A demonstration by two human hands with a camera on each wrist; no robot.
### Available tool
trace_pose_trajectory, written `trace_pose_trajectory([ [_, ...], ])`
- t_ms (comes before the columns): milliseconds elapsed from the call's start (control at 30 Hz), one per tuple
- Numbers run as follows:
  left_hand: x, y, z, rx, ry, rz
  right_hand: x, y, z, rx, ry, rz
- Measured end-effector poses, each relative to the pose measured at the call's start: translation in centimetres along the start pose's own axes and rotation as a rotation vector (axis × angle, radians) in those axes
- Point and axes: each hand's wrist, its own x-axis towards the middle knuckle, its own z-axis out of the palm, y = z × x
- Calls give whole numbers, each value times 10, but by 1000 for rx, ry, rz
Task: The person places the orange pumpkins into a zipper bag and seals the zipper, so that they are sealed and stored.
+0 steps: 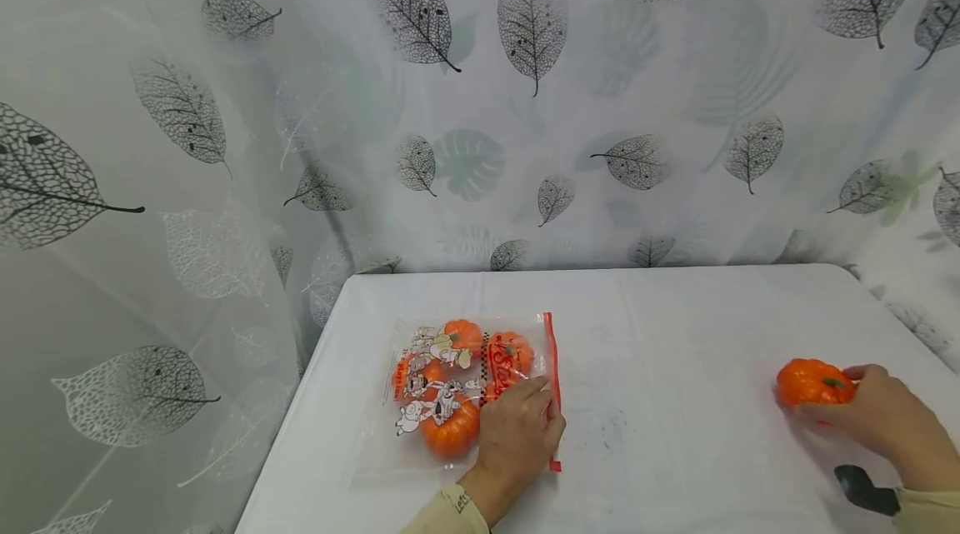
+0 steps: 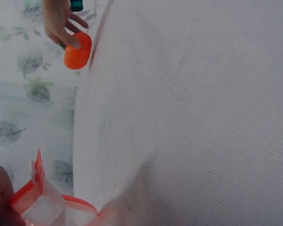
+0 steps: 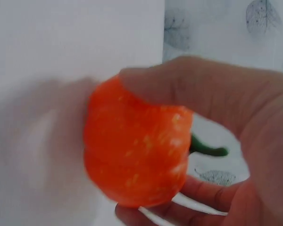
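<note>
Near the table's right side my right hand (image 1: 888, 413) grips a small orange toy pumpkin (image 1: 813, 382) with a green stem. In the right wrist view the thumb lies over the pumpkin (image 3: 139, 143) and fingers curl beneath it. On the left of the table lies a clear zip bag (image 1: 375, 442) with a red edge and printed cartoon figures. Several orange pumpkins (image 1: 450, 430) are inside it. My left hand (image 1: 517, 434) pinches the bag near its red edge. The left wrist view shows the bag's mouth (image 2: 78, 202) parted beside the fingers.
The white table (image 1: 637, 467) has a back edge against a leaf-printed curtain (image 1: 480, 101), which also hangs at both sides. A dark object (image 1: 866, 490) sits by the right sleeve. Faint grey marks show on the tabletop between the hands.
</note>
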Motion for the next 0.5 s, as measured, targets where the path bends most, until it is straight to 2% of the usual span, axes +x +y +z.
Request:
trace_pose_trajectory([
  [167, 0, 0, 0, -7, -4, -6, 5, -10, 2, 73, 7, -281],
  [267, 0, 0, 0, -8, -3, -7, 3, -21, 8, 117, 9, -402],
  [367, 0, 1, 0, -10, -2, -9, -2, -33, 18, 153, 11, -485],
  [500, 0, 1, -1, -11, -4, -10, -10, -52, 34, 186, -4, -544],
])
